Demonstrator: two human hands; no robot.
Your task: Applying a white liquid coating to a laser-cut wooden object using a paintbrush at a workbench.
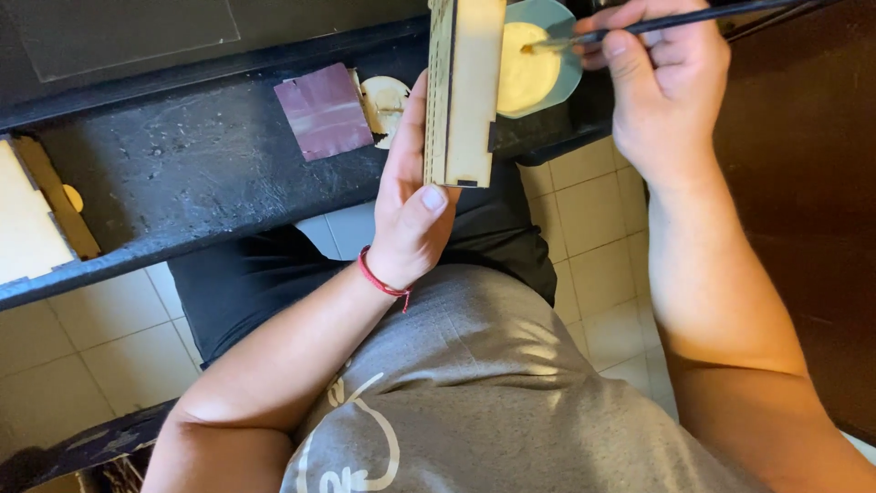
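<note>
My left hand grips a flat pale wooden box piece, held upright over the edge of the dark workbench. My right hand holds a thin dark-handled brush, whose tip reaches into a pale blue dish of cream-coloured paint or glue. The dish stands on the bench just behind the wooden piece, which hides part of it. A red string bracelet circles my left wrist.
A square of maroon sandpaper lies on the bench beside a small round wooden cut-out. A larger wooden box part sits at the far left. Pale floor tiles show below the bench; dark wood lies to the right.
</note>
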